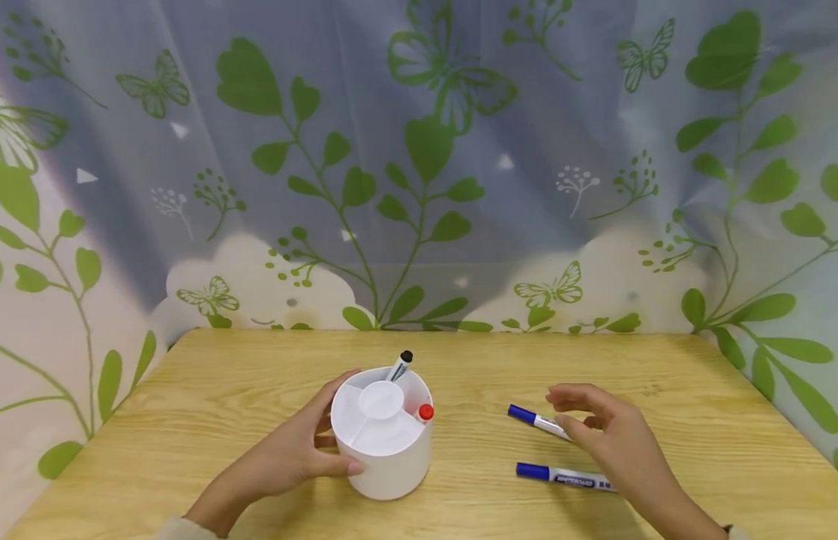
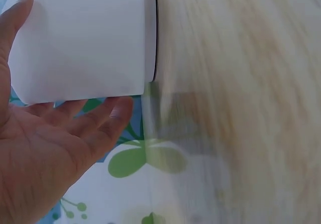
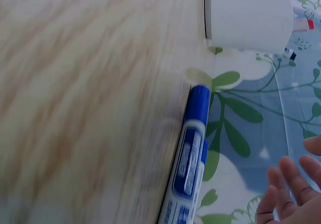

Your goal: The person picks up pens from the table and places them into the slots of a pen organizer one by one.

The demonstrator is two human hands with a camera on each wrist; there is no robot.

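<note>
A white round desk organizer (image 1: 391,476) with divided compartments stands upright on the table. My left hand (image 1: 286,454) holds its left side, thumb in front and fingers behind. In its back compartment leans a black-capped marker (image 1: 400,366); a red-capped marker (image 1: 425,413) pokes out at the right. Two blue-capped markers lie to the right, a farther one (image 1: 524,415) and a nearer one (image 1: 535,472). My right hand (image 1: 624,446) hovers over them, fingers loosely bent, holding nothing. The right wrist view has this hand (image 3: 296,199) apart from the markers, its fingers spread.
The light wooden table (image 1: 270,367) reaches back to a curtain (image 1: 500,187) printed with green leaves and butterflies. Bare wood lies between the organizer and the blue markers.
</note>
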